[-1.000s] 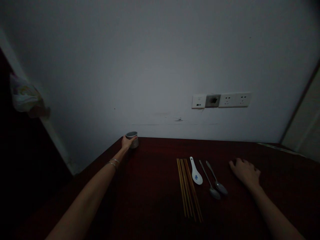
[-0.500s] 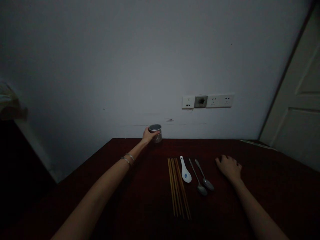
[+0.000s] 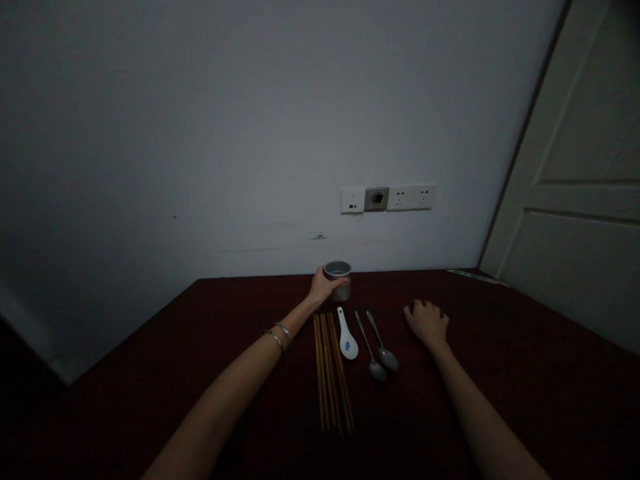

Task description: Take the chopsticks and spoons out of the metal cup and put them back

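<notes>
My left hand (image 3: 326, 285) is wrapped round the side of a grey metal cup (image 3: 341, 291), upright behind the utensils. My right hand (image 3: 427, 321) lies on the table with its fingers spread, holding nothing, right of the spoons. Several wooden chopsticks (image 3: 331, 373) lie side by side, pointing away from me. Beside them are a white spoon with a blue mark (image 3: 349, 343) and two metal spoons, one (image 3: 377, 371) nearer to me and the other (image 3: 388, 359) to its right.
The dark red table (image 3: 240, 293) meets a pale wall with a row of sockets (image 3: 410, 198). A panelled door (image 3: 575, 253) stands at the right. A thin flat strip (image 3: 477, 276) lies at the table's back right edge.
My left hand has moved right and a little nearer with the cup, which is now behind the white spoon. The view has turned right. My right hand stays beside the spoons.
</notes>
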`<state>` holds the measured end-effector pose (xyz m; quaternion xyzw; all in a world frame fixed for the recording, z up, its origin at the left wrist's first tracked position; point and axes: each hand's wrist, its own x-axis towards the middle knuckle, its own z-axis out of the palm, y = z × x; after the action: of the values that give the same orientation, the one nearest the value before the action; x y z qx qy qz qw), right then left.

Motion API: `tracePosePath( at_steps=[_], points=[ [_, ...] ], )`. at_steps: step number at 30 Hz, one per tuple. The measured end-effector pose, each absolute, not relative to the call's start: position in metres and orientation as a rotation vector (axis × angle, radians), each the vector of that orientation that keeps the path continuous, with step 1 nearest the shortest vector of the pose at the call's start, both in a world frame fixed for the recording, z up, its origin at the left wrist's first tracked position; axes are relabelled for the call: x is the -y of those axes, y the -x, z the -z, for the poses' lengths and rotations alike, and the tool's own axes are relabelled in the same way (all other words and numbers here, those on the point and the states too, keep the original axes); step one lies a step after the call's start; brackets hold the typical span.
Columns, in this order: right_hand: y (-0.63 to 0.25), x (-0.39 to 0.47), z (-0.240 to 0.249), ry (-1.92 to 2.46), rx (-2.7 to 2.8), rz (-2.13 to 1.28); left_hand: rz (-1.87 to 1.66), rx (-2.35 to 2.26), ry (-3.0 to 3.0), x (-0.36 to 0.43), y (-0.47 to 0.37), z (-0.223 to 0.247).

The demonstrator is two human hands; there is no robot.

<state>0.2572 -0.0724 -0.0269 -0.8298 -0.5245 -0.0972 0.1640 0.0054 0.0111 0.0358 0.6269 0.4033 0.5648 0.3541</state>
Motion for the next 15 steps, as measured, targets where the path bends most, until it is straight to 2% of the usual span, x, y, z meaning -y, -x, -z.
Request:
tracePosePath(
  at_steps=[15],
  points=[
    [-0.254, 0.076, 0.022, 2.363, 1.496, 0.27, -1.437, -0.961, -1.59, -0.002, -0.015, -0.015]
  ],
)
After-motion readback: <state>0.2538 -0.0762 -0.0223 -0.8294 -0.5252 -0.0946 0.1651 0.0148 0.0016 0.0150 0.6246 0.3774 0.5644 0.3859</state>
